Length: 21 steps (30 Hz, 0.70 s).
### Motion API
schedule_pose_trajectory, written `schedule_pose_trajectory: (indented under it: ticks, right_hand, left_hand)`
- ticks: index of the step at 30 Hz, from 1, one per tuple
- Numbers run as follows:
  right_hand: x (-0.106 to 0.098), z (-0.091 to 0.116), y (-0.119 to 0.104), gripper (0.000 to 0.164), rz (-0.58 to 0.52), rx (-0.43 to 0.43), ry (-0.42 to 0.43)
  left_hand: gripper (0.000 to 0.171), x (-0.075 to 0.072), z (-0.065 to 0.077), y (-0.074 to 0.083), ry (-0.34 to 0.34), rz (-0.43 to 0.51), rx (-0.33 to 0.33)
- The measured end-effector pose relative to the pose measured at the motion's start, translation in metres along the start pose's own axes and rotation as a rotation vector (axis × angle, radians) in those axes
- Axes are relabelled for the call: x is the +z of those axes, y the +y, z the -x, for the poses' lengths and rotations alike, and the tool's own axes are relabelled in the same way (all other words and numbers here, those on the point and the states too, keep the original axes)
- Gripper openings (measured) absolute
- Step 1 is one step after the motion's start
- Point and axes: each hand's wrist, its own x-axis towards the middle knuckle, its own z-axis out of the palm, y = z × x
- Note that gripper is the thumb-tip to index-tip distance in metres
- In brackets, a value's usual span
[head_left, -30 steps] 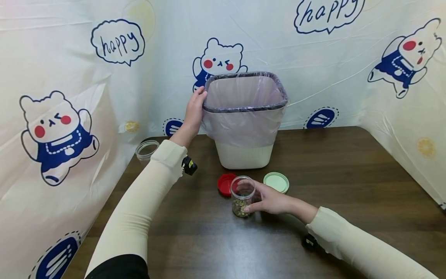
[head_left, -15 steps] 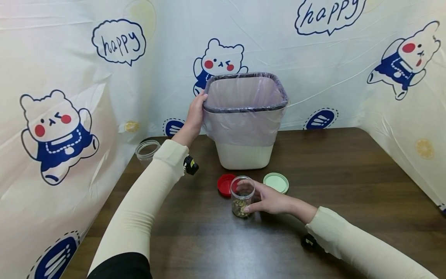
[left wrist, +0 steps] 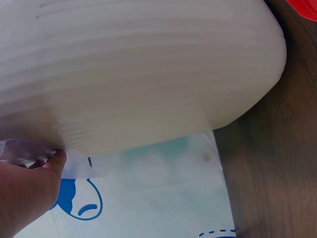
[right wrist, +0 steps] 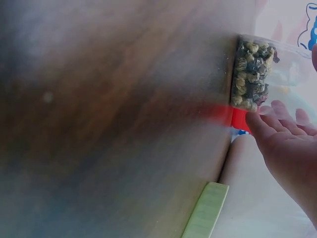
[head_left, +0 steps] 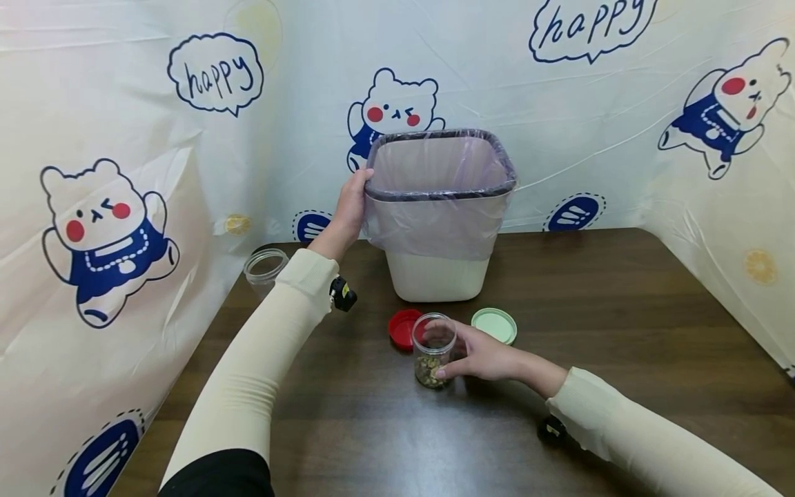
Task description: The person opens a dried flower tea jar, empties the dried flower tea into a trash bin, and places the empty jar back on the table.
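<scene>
A pale waste bin [head_left: 441,279] stands at the back of the table, lined with a clear plastic bag [head_left: 435,228] folded over its dark rim. My left hand [head_left: 349,207] holds the bin's left side at the rim; in the left wrist view its thumb [left wrist: 58,161] presses against the bag, other fingers mostly hidden. Nearer the front, an uncapped clear jar [head_left: 433,352] stands upright, its lower part filled with dried greenish-brown buds [right wrist: 252,77]. My right hand [head_left: 487,353] is round the jar from the right, thumb in front and fingers behind, seen through the clear wall.
Behind the jar lies a red lid [head_left: 402,328], partly covered by it. A light green lid [head_left: 495,323] lies just beyond my right hand. Another clear jar [head_left: 263,268] stands at the table's left edge beside my left sleeve. A printed cloth [head_left: 298,103] hangs behind the table [head_left: 596,304].
The fingers of my left hand have slid slightly down at the bin's rim. My right hand and the jar stay in place.
</scene>
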Motion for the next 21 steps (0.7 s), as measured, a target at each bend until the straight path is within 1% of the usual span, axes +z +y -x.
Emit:
schedule_pose_trajectory:
  ticks: [7,13,21]
  right_hand:
    - [-0.003,0.001,-0.003,0.065,0.016,-0.001,0.014]
    - [-0.01,0.003,-0.011,0.066,0.033,-0.021,0.036]
    - [-0.028,0.009,-0.03,0.066,0.071,-0.01,0.08]
  left_hand:
    - [0.045,0.0,0.0,0.0,-0.01,-0.002,-0.005]
    - [0.038,0.0,-0.001,0.0,-0.013,0.011,0.004]
    - [0.044,-0.002,-0.002,-0.002,-0.017,-0.003,-0.017]
